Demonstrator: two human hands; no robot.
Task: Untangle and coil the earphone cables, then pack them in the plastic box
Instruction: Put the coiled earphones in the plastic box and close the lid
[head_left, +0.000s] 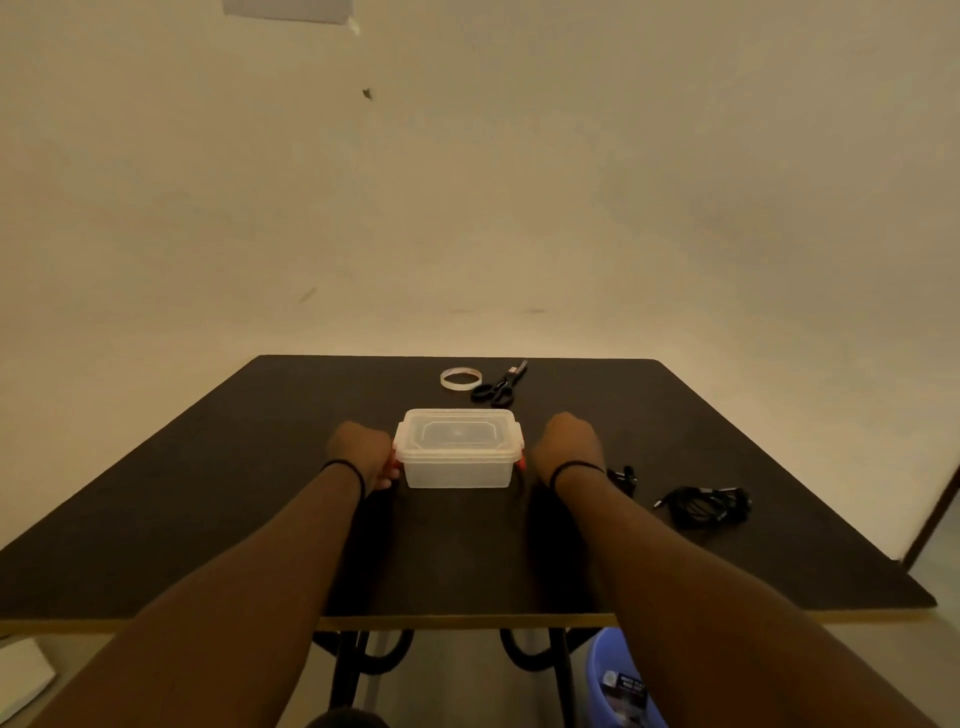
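A clear plastic box (457, 462) with its lid on stands in the middle of the dark table (208, 493). My left hand (363, 449) grips the red clip on the box's left side. My right hand (566, 447) is at the red clip on the right side, with its fingers curled out of sight behind the hand. A tangle of black earphone cables (704, 506) lies on the table to the right of my right forearm. A smaller black cable piece (623, 475) sits just beside my right wrist.
A roll of clear tape (461, 378) and black scissors (498, 387) lie behind the box near the table's far edge. A blue bin (613, 680) stands on the floor under the table's front right. A wall rises right behind the table.
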